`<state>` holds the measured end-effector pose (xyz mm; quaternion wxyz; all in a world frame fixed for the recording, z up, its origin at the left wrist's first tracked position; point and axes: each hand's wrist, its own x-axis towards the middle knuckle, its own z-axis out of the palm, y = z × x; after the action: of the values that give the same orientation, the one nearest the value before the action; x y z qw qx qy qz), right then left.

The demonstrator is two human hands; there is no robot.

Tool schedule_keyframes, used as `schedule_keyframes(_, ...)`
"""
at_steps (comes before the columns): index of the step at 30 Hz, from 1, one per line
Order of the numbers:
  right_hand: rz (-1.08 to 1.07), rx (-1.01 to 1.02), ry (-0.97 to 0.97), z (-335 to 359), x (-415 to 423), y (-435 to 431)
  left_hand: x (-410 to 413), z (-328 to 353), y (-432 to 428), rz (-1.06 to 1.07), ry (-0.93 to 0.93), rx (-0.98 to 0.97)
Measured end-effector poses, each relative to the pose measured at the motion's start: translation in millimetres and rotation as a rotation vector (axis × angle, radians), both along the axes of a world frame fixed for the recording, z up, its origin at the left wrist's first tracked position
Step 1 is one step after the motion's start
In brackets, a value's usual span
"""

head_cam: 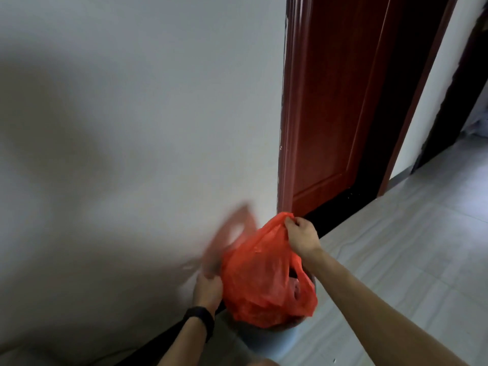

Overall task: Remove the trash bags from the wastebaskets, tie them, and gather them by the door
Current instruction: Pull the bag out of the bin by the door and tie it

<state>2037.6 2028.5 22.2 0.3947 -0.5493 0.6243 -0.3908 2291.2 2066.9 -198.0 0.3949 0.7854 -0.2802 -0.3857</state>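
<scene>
Our right hand (301,235) pinches one handle of the thin orange-red plastic trash bag (264,281) between the thumb and the curled fingers. It grasps at the very top of the bag, and the plastic is pulled tight below it. Our left hand (208,286) is lower, at the left side of the bag. Its fingers are curled round the base of the second handle (235,228), which rises from the hand as a blurred loop, so we cannot tell exactly how each finger lies. We count two hands, two handles and one bag, with one handle in each hand.

The bag is full and bulging. On its right side there is one gap in the plastic where something pale shows inside. The bottom of the bag sits at the mouth of one round pale blue-grey wastebasket (266,339), and we cannot tell if it is lifted free of it.

On the left wrist there is one black wristband (200,319). The wastebasket stands on the pale tiled floor (396,247), close to the white wall (132,128) with its black skirting board (330,220). One red-brown wooden door (330,114) is just behind the bag, to the right.
</scene>
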Motion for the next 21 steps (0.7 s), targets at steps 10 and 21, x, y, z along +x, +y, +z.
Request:
schedule_keyframes(10,0.005,-0.199,-0.121,77,3,-9,-59,20,25,-0.186,0.014,0.000)
schedule_keyframes(21,-0.086,-0.454,-0.228,183,-39,12,-26,74,-30,-0.264,0.051,-0.090)
